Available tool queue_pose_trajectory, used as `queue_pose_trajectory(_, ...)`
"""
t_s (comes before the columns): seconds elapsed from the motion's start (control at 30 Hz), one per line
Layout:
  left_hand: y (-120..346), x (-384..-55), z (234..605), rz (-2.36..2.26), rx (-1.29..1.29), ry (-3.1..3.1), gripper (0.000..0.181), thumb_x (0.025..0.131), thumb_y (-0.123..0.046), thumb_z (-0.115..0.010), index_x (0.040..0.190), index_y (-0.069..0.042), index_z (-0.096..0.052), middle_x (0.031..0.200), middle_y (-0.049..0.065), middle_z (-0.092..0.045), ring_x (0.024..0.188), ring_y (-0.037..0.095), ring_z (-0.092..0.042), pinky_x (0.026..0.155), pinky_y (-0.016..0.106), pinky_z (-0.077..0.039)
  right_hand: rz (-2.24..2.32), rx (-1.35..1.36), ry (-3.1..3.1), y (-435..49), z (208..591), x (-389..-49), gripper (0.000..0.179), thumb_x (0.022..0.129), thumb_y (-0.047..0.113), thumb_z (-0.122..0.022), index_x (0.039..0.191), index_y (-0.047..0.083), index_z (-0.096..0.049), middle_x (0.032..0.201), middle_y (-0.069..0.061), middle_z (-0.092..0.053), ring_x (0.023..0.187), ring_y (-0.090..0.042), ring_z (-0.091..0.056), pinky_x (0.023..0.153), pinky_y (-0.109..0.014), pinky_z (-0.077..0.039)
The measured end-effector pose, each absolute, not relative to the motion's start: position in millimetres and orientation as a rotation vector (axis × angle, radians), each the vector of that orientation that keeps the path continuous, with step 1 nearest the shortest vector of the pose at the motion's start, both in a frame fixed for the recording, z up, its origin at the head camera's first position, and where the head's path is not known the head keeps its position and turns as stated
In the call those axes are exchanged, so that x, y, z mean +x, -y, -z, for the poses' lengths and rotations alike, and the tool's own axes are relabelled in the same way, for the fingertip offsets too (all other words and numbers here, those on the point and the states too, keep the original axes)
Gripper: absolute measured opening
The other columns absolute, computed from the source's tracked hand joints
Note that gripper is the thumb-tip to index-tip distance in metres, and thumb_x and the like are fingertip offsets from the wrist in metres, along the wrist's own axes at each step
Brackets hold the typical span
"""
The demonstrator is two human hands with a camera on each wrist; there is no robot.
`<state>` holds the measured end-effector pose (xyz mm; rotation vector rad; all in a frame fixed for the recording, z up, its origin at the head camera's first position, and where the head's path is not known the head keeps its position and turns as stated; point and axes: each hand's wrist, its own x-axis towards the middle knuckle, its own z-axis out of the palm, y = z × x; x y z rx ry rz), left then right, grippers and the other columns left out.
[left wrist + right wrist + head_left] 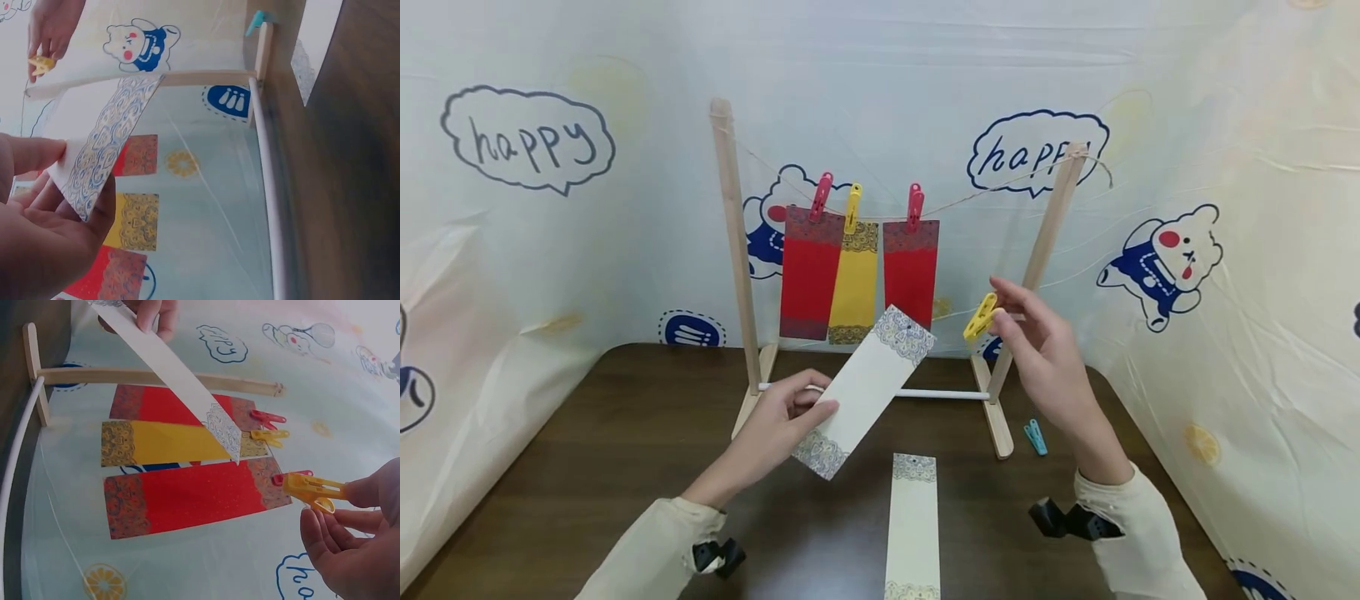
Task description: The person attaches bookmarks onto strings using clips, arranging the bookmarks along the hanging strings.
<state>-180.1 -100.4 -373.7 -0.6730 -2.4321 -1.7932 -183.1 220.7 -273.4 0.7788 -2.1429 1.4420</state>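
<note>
My left hand [790,412] pinches a white paper card [868,387] with patterned blue-grey ends, thumb on its face and fingers behind. The card is tilted, its upper end in front of the hanging cards. In my right hand [1045,350] a yellow clothespin [981,317] is held between thumb and fingers, near the right post. On the string hang a red card [811,275], a yellow card [853,283] and another red card [912,262], clipped by two red clothespins [822,197] and a yellow one [853,208]. The right wrist view shows the held clothespin [312,487] close up.
A wooden stand with a left post [735,250], a right post [1045,242] and a white bottom rod [943,395] carries the string. Another white card [913,529] lies on the dark table [647,467]. A blue clothespin [1035,437] lies beside the stand's right foot.
</note>
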Motion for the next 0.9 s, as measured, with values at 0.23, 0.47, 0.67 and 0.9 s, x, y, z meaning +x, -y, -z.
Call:
queue_pose_trajectory(0.23,84,-199,364,1.850,-0.661,2.381,0.024,0.094,-0.011,-0.070,0.115,-0.002,-0.063,0.102,0.011,-0.074,0.082,0.020,-0.070,0.080,0.024,-0.056,-1.302,0.828,2.204,-223,258,-194,0.036,0.104,0.006,-0.049,0.140,0.000,-0.052,0.123,-0.014,-0.054,0.107,-0.018,-0.055,0.092,-0.018,-0.049)
queue_pose_trajectory(0.47,67,-211,354,1.912,-0.669,2.336,0.025,0.093,-0.009,-0.069,0.115,-0.001,-0.061,0.106,0.013,-0.073,0.092,0.023,-0.073,0.087,0.030,-0.056,-1.227,0.845,2.190,-224,240,-201,0.034,0.104,0.003,-0.046,0.137,-0.001,-0.052,0.125,-0.016,-0.055,0.109,-0.020,-0.055,0.094,-0.018,-0.048)
queue_pose_trajectory(0.67,51,-220,347,1.940,-0.683,2.293,0.024,0.092,-0.007,-0.070,0.113,0.001,-0.061,0.104,0.015,-0.073,0.089,0.023,-0.073,0.083,0.026,-0.056,-1.075,0.821,2.231,-229,224,-207,0.033,0.105,0.009,-0.049,0.136,0.002,-0.054,0.129,-0.013,-0.062,0.112,-0.023,-0.063,0.096,-0.021,-0.049)
queue_pose_trajectory(0.9,32,-228,340,1.925,-0.755,2.256,0.022,0.091,-0.010,-0.072,0.110,0.000,-0.064,0.102,0.014,-0.071,0.088,0.025,-0.071,0.081,0.026,-0.056,-0.894,0.788,2.195,-228,203,-210,0.036,0.102,0.010,-0.055,0.138,0.004,-0.056,0.122,-0.012,-0.068,0.109,-0.022,-0.065,0.099,-0.041,-0.050)
